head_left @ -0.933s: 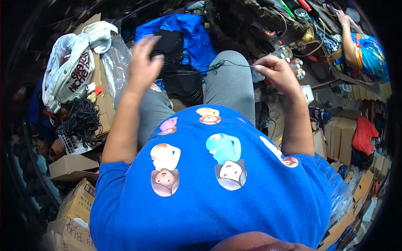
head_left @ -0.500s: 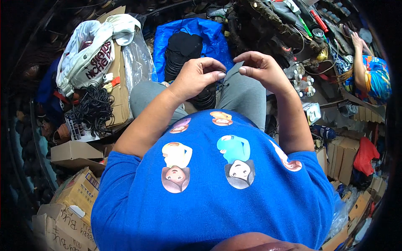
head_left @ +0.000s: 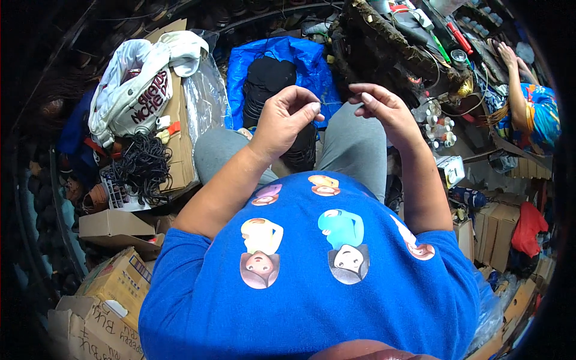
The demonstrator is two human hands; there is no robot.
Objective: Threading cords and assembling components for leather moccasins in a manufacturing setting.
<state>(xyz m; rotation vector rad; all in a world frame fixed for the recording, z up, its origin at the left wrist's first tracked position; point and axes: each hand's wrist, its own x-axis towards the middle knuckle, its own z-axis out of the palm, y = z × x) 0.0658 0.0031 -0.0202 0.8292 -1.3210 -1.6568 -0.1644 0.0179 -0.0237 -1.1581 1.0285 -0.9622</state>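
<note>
Black stack (head_left: 270,77) of flat, matte, round-edged pieces, over a glossy, creased blue plastic sheet (head_left: 323,75), long axis running toward the person. The left hand (head_left: 287,119), nearer, is at the sheet's near edge; the right hand (head_left: 387,114), off its near right. Each grip curls, thumb near forefinger; whether either pinches anything cannot be told.

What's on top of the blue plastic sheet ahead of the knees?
A stack of thin black pieces lies on the blue plastic sheet. The left hand hides part of the stack; whatever lies beneath the black pieces is covered.
</note>
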